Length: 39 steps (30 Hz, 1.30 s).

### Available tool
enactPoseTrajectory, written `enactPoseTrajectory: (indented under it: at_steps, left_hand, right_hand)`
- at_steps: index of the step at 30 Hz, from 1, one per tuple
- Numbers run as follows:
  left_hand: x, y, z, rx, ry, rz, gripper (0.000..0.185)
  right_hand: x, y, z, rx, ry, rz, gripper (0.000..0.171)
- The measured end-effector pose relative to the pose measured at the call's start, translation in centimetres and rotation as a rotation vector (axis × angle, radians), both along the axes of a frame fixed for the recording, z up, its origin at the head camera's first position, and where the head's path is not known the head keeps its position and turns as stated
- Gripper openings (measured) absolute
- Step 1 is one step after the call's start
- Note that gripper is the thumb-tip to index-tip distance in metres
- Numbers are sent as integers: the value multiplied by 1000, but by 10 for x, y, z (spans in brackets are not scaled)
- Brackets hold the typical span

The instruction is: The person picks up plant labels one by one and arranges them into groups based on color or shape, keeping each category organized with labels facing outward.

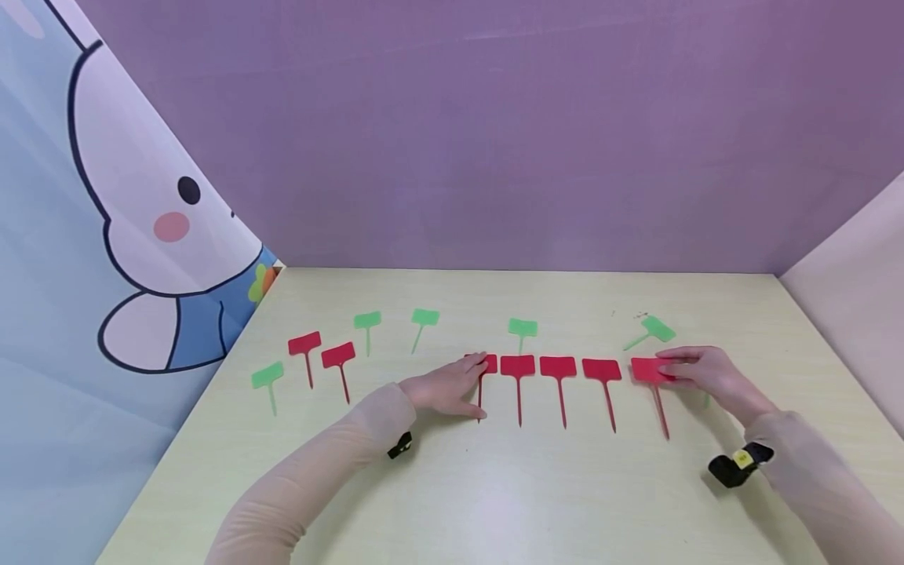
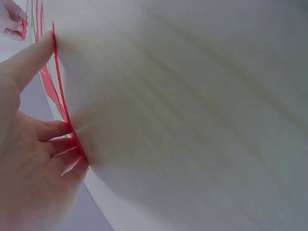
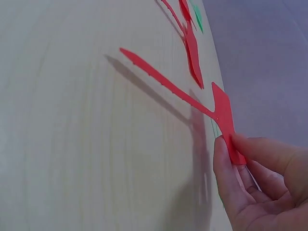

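Purple wall panels back a pale counter (image 1: 494, 486), with a cartoon rabbit curtain (image 1: 106, 235) at 9 o'clock. Red and green plant tags lie across the counter. At the middle runs a row of five red tags, stakes pointing toward 6 o'clock.

At the row's 9 o'clock end, the left hand (image 1: 448, 386) lies with straight fingers pressing flat on the first red tag (image 1: 489, 364), its thumb along the stake; the left wrist view shows the fingertips (image 2: 57, 144) on the tag's edge. At the 3 o'clock end, the right hand (image 1: 702, 373) pinches the last red tag (image 1: 646, 370) by its plate between thumb and fingers; the right wrist view shows this tag (image 3: 219, 108) tilted, its stake lifted off the counter. A green tag (image 1: 653, 329) lies just beyond that hand, toward 12 o'clock. Three red tags (image 1: 559, 367) lie between the hands, untouched. More green tags (image 1: 367, 322) and two red tags (image 1: 321, 349) sit toward 10 o'clock, well apart from either hand.
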<state>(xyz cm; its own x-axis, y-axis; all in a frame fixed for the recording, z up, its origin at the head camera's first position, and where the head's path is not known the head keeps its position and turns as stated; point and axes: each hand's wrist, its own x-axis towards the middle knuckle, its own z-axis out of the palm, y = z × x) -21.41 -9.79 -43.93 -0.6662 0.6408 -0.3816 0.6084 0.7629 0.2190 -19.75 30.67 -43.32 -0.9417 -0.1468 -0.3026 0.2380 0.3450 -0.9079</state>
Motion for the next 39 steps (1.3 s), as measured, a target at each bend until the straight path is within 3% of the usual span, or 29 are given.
enactPoseTrajectory:
  at_steps: [4,14,22,31,39]
  left_hand:
    - [-1,0,0,1,-2,5,86]
    - [0,2,-1,-7,2,13,87]
    - [1,3,1,-14,-2,17,87]
    - [1,3,1,-11,7,5,86]
    - [0,2,1,-14,5,5,86]
  right_hand:
    - [-2,-3,-1,2,-37,-12,52]
    - [-6,-9,-6,158,-63,-51,51]
    - [-9,-10,-11,118,-50,-66,50]
    - [-8,-14,-11,240,-13,-49,43]
    - [-7,-17,-13,426,111,-10,38]
